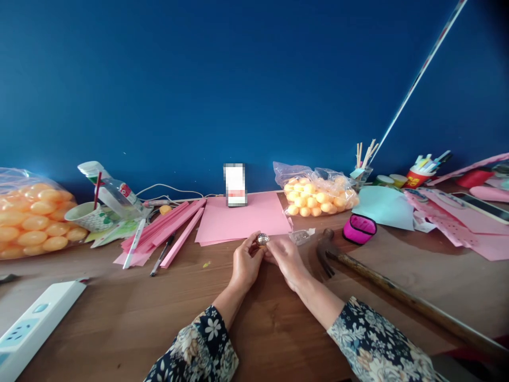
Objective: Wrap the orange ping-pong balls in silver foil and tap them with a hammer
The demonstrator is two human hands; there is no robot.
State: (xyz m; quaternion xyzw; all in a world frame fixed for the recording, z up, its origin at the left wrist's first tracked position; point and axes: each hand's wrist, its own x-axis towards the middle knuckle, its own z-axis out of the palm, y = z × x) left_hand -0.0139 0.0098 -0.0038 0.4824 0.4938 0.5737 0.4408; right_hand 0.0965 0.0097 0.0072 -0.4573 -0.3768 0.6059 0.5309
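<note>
Both hands meet at the middle of the wooden table [119, 313], just in front of a stack of pink paper sheets [242, 220]. My left hand [245, 263] pinches a small shiny silver round object [262, 240] at its fingertips. My right hand [287, 258] is curled beside it, fingers touching the same object. A small clear plastic packet [301, 236] lies just right of the hands. Both sleeves are dark with a flower print.
A claw hammer [330, 249] with a long wooden handle lies to the right. Bags of orange balls [318, 199] [29, 220], folded pink strips [175, 228], pens, a paper cup [85, 216], a power strip [35, 323], a pink pouch [359, 229] and a phone [236, 184] surround the hands.
</note>
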